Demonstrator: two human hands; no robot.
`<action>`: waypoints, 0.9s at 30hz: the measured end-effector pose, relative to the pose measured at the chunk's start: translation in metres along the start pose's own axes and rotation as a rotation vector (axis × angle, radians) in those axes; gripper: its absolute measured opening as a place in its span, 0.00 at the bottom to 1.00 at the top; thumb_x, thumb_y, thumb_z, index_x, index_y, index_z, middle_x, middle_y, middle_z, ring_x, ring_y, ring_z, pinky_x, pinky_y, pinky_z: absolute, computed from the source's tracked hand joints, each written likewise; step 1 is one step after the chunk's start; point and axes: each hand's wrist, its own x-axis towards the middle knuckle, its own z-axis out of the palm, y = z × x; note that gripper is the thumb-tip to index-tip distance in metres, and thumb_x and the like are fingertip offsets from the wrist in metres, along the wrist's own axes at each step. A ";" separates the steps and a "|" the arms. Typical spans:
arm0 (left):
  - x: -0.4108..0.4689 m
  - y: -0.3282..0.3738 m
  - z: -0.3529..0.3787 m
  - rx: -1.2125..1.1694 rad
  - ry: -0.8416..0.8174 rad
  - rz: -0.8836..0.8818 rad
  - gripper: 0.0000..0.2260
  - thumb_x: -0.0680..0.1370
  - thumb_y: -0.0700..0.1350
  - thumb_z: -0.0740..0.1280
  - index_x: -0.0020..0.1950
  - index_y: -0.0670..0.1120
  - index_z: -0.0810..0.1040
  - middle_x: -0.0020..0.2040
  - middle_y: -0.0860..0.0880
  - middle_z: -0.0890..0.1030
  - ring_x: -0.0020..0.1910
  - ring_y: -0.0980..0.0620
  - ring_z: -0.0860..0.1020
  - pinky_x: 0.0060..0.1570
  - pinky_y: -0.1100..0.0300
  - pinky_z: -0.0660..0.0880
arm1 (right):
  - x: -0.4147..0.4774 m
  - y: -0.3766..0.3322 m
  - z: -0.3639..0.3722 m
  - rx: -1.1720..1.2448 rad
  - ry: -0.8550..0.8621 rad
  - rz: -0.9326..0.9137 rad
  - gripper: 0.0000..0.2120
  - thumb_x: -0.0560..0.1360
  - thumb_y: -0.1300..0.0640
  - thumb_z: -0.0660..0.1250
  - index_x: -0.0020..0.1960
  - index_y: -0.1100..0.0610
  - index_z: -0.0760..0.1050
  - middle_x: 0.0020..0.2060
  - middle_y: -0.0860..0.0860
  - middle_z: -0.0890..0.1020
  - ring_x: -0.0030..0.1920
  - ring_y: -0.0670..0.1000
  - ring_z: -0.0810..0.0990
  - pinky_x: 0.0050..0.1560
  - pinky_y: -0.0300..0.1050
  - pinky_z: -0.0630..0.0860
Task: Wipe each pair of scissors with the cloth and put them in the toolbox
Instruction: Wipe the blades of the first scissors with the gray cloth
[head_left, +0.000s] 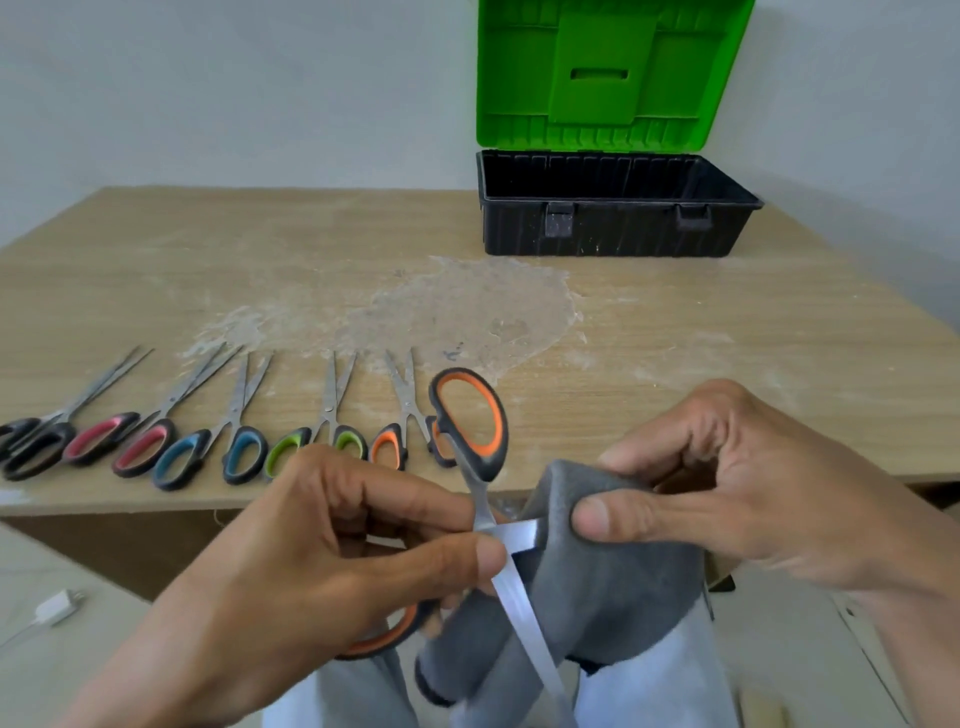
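Holding: left hand (332, 540) pinches the open scissors (485, 519) at the pivot, thumb and fingers closed on the crossed blades
Scissors: orange-and-black handles, one loop up above the hand, the other low behind the palm; one blade runs down toward the bottom edge, the other points right into the cloth (587, 582)
Right hand (727, 493): closed on the grey cloth, thumb and forefinger bunching it round the blade that points right
Cloth: grey, folded over, hanging down from the right hand in front of the worktop (675, 332) edge
Row: five more pairs (208, 431) lie side by side on the worktop's near left, handles toward the person, tips away
Handle colours, left to right: black, pink, blue, green, orange
Toolbox (613, 208): black tub at the far right of the worktop, green lid (608, 73) standing up against the wall, well apart from the row; I cannot see anything inside
Worktop: pale wood, a rough whitish patch in the middle
Writing: no label or brand I can read on box or scissors
Floor: a white plug (54, 608) on a cable, lower left
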 end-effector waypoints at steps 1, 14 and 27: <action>-0.001 0.000 -0.002 0.001 0.026 -0.003 0.08 0.68 0.51 0.78 0.40 0.46 0.88 0.30 0.43 0.84 0.27 0.52 0.80 0.32 0.63 0.76 | -0.001 -0.002 -0.002 0.005 0.009 0.005 0.07 0.74 0.48 0.75 0.47 0.49 0.90 0.39 0.53 0.90 0.36 0.58 0.87 0.36 0.48 0.80; -0.002 0.005 -0.001 -0.020 0.052 -0.008 0.05 0.65 0.46 0.77 0.36 0.45 0.88 0.28 0.42 0.82 0.25 0.50 0.79 0.31 0.62 0.76 | -0.007 -0.001 -0.006 -0.027 0.050 0.009 0.07 0.74 0.50 0.76 0.47 0.52 0.90 0.42 0.52 0.91 0.42 0.55 0.90 0.42 0.49 0.85; -0.002 0.000 0.002 0.015 -0.007 -0.057 0.09 0.67 0.49 0.76 0.40 0.43 0.88 0.31 0.42 0.83 0.28 0.52 0.79 0.34 0.60 0.77 | -0.006 0.004 0.000 -0.002 -0.020 0.068 0.05 0.72 0.51 0.77 0.43 0.52 0.90 0.39 0.52 0.90 0.39 0.49 0.88 0.39 0.37 0.80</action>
